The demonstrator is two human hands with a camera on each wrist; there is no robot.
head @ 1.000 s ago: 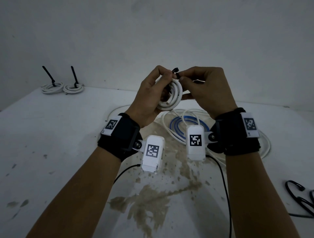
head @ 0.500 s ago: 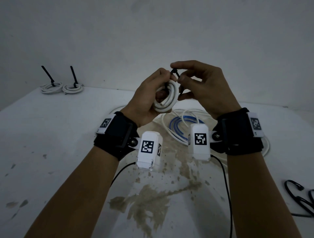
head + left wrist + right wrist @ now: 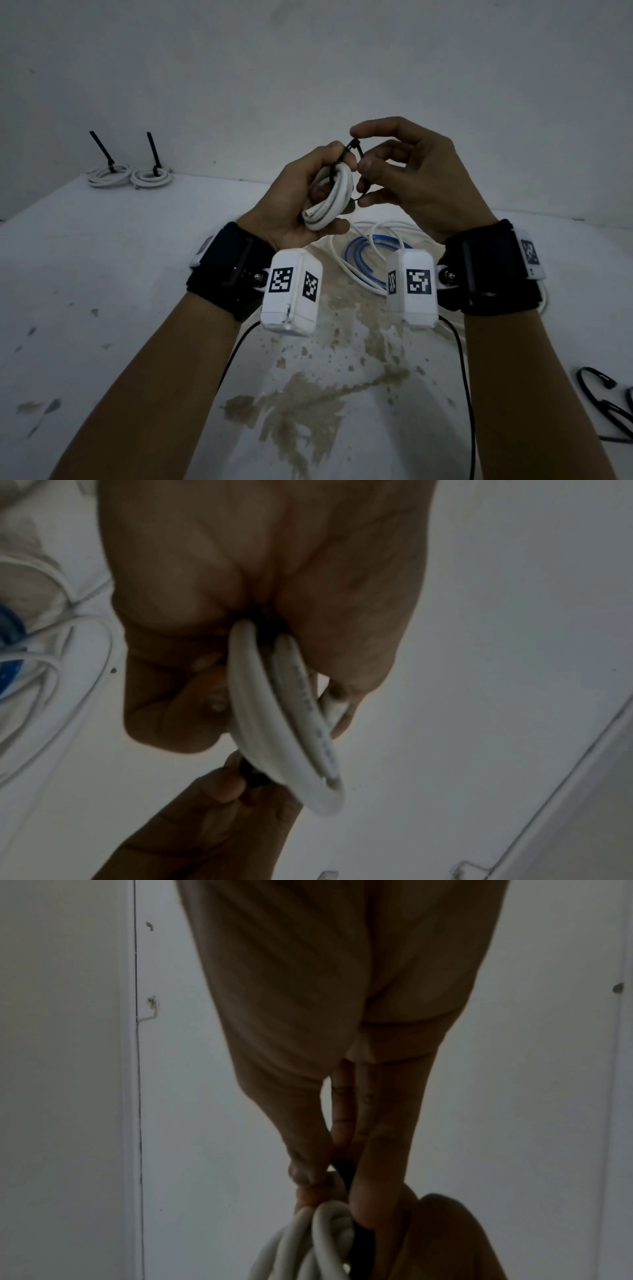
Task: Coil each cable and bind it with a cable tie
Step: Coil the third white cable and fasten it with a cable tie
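My left hand (image 3: pixel 308 202) grips a small coil of white cable (image 3: pixel 330 197) held up above the table; in the left wrist view the coil (image 3: pixel 291 718) stands edge-on between its curled fingers. A black cable tie (image 3: pixel 354 150) loops round the coil's upper right side. My right hand (image 3: pixel 380 164) pinches the tie beside the coil, thumb and fingertips meeting on it. In the right wrist view the dark tie (image 3: pixel 344 1172) shows between those fingertips just above the white coil (image 3: pixel 315 1242). The tie's free end is hidden.
Loose white cables (image 3: pixel 373 260) and a blue cable (image 3: pixel 363 250) lie on the white table (image 3: pixel 102 291) under my hands. Two tied white coils (image 3: pixel 130 176) sit at the far left by the wall. Black ties (image 3: pixel 603 401) lie at the right edge.
Both hands have drawn nearer and tilted the coil more edge-on. The right hand's index finger has lifted, and the tie now forms a loop round the coil.
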